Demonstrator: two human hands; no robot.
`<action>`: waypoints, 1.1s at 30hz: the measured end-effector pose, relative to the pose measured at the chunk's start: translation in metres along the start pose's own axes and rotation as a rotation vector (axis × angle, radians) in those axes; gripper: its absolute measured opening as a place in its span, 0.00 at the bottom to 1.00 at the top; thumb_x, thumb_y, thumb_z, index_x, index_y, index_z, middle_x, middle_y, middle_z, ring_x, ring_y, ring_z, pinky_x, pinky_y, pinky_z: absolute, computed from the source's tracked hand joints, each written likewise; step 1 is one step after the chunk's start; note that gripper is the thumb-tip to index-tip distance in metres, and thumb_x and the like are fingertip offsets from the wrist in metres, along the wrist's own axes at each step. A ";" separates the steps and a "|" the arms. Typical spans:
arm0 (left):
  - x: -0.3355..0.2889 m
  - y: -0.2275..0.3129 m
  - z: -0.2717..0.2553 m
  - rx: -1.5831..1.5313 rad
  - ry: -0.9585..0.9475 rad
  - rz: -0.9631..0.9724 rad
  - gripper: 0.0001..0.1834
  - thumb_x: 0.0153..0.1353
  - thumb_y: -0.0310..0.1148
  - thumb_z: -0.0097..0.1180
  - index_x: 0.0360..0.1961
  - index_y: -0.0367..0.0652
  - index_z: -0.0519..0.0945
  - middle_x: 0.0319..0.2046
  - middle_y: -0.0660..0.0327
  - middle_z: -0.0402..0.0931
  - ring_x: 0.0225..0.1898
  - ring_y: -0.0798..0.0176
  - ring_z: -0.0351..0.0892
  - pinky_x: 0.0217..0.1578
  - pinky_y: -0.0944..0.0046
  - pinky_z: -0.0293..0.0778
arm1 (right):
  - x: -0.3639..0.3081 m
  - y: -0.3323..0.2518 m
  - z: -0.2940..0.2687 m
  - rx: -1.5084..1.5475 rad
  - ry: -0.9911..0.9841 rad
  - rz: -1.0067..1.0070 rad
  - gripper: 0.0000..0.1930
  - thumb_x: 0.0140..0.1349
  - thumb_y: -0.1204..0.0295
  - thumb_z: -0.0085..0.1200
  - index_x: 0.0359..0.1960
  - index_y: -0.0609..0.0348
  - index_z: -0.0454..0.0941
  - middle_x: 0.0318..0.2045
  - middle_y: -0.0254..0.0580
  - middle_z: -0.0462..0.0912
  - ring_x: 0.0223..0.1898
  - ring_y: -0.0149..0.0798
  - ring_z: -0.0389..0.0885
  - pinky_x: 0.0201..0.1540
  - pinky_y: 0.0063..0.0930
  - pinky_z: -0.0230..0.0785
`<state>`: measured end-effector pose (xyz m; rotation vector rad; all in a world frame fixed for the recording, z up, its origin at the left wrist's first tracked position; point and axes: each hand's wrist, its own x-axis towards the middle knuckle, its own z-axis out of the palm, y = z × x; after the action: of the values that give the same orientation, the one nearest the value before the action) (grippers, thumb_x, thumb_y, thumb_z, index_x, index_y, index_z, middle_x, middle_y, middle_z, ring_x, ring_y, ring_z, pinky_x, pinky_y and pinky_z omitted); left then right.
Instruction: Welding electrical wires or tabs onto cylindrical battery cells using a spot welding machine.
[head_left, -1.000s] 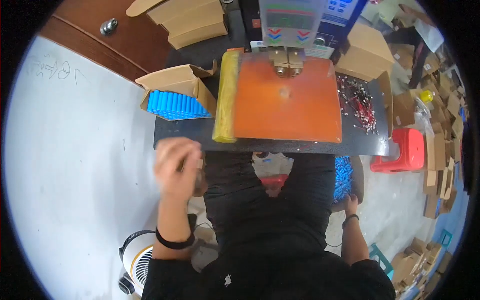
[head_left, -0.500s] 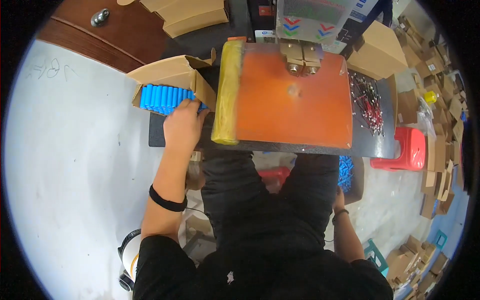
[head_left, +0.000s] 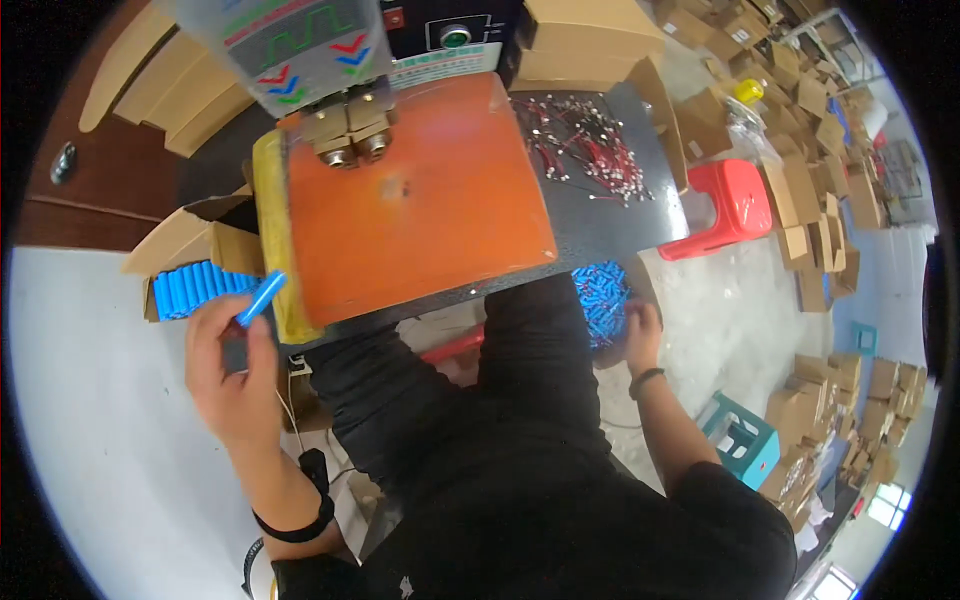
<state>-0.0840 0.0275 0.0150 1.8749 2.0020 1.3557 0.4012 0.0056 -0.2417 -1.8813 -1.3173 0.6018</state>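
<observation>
My left hand [head_left: 232, 370] is closed, pinching a blue cylindrical battery cell [head_left: 263, 298] between thumb and fingers. The cell tilts up beside the yellow-wrapped edge [head_left: 270, 225] of the orange board [head_left: 420, 200]. Just behind that hand, an open cardboard box [head_left: 190, 228] holds rows of similar blue cells [head_left: 190, 290]. Low on the right, my right hand [head_left: 643, 338] is at the side of a box with a loose heap of small blue cylinders [head_left: 602, 300]. Its fingers are curled and partly unclear, so I cannot make out whether they grip anything.
A machine head with brass-coloured clamps [head_left: 350, 135] overhangs the board. Red and black wire leads [head_left: 600, 155] lie on the dark bench [head_left: 620, 225] to the right. Beyond stand a red stool [head_left: 730, 210], a teal stool [head_left: 740, 440] and many cardboard boxes [head_left: 810, 250].
My left hand has come out of the cell box with one blue cell. My right hand has risen beside the heap of cylinders. The view has swung to the right.
</observation>
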 end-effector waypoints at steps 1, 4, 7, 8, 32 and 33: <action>0.009 0.013 0.015 0.019 -0.131 0.097 0.12 0.55 0.16 0.58 0.41 0.36 0.78 0.37 0.56 0.77 0.34 0.61 0.75 0.38 0.65 0.72 | 0.012 -0.014 -0.016 0.040 0.026 -0.050 0.07 0.63 0.82 0.46 0.35 0.63 0.77 0.33 0.41 0.80 0.37 0.34 0.78 0.43 0.26 0.70; 0.025 0.037 0.036 0.084 -0.348 0.029 0.15 0.51 0.16 0.59 0.41 0.37 0.77 0.34 0.55 0.76 0.33 0.57 0.76 0.36 0.62 0.72 | 0.040 -0.098 -0.040 0.161 0.110 -0.252 0.07 0.61 0.85 0.45 0.35 0.63 0.75 0.34 0.43 0.79 0.38 0.36 0.77 0.44 0.28 0.69; 0.033 0.042 0.047 0.183 -0.492 0.016 0.17 0.50 0.18 0.59 0.44 0.39 0.78 0.33 0.54 0.74 0.33 0.53 0.76 0.34 0.58 0.71 | 0.068 -0.135 -0.041 0.172 0.185 -0.504 0.05 0.62 0.82 0.48 0.37 0.63 0.76 0.35 0.38 0.77 0.38 0.33 0.74 0.43 0.24 0.67; 0.039 0.050 0.048 0.244 -0.519 0.059 0.18 0.51 0.18 0.58 0.45 0.39 0.78 0.33 0.54 0.75 0.32 0.52 0.76 0.34 0.57 0.70 | 0.079 -0.149 -0.045 0.152 0.175 -0.580 0.05 0.62 0.83 0.49 0.37 0.63 0.76 0.36 0.39 0.77 0.39 0.34 0.75 0.44 0.24 0.67; 0.036 0.038 0.099 -0.275 -0.253 -0.200 0.12 0.58 0.21 0.62 0.43 0.37 0.76 0.37 0.62 0.75 0.37 0.70 0.74 0.41 0.69 0.72 | 0.154 -0.177 -0.013 -0.505 -0.093 -0.646 0.07 0.57 0.70 0.61 0.35 0.58 0.82 0.36 0.45 0.79 0.42 0.50 0.78 0.45 0.39 0.72; 0.037 0.038 0.101 -0.275 -0.250 -0.179 0.12 0.58 0.21 0.61 0.43 0.36 0.76 0.37 0.62 0.75 0.37 0.69 0.74 0.42 0.69 0.72 | 0.154 -0.175 -0.013 -0.550 -0.088 -0.634 0.07 0.57 0.70 0.60 0.35 0.58 0.82 0.36 0.44 0.79 0.42 0.50 0.79 0.45 0.40 0.72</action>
<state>-0.0035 0.1064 -0.0040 1.6126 1.7170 1.2102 0.3651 0.1782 -0.0890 -1.6869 -2.1689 -0.0183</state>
